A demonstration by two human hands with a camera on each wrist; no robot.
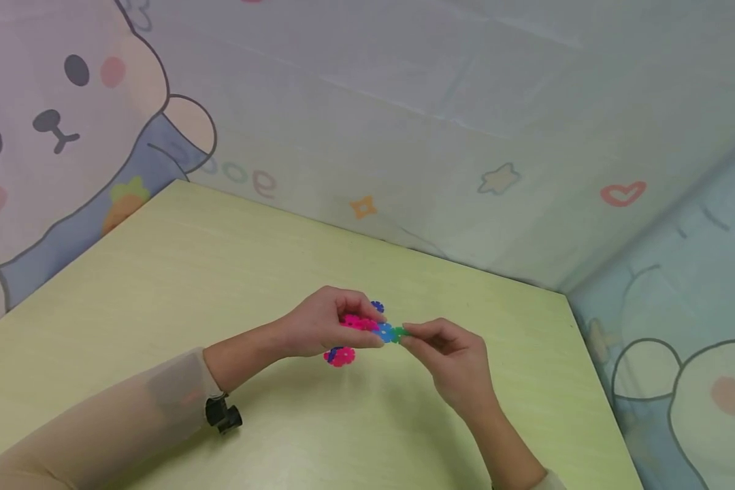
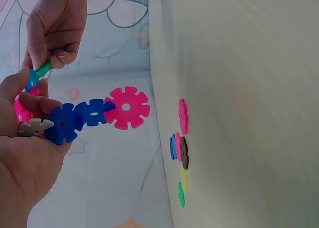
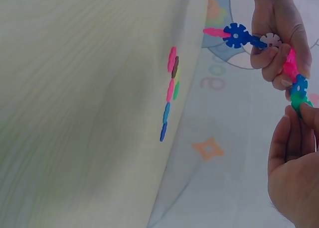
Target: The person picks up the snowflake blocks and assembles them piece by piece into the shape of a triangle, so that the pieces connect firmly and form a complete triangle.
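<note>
My left hand (image 1: 318, 325) grips a chain of notched plastic snowflake discs. Pink discs (image 1: 356, 322) show between its thumb and fingers, and a light blue disc (image 1: 384, 332) sits at its fingertips. My right hand (image 1: 462, 364) pinches a green disc (image 1: 398, 334), which meets the light blue one edge to edge. In the left wrist view, a white disc (image 2: 36, 127), a dark blue disc (image 2: 64, 123), a smaller blue one (image 2: 93, 113) and a large pink disc (image 2: 127, 107) stick out past the left palm. Fingers hide part of the chain.
Several loose discs lie on the pale table (image 1: 220, 238): a pink disc (image 2: 183, 116), a dark brown one (image 2: 185, 152), a green one (image 2: 181, 194) and a blue one (image 3: 163, 132) among them. A cartoon-printed cloth (image 1: 404, 122) stands behind the table.
</note>
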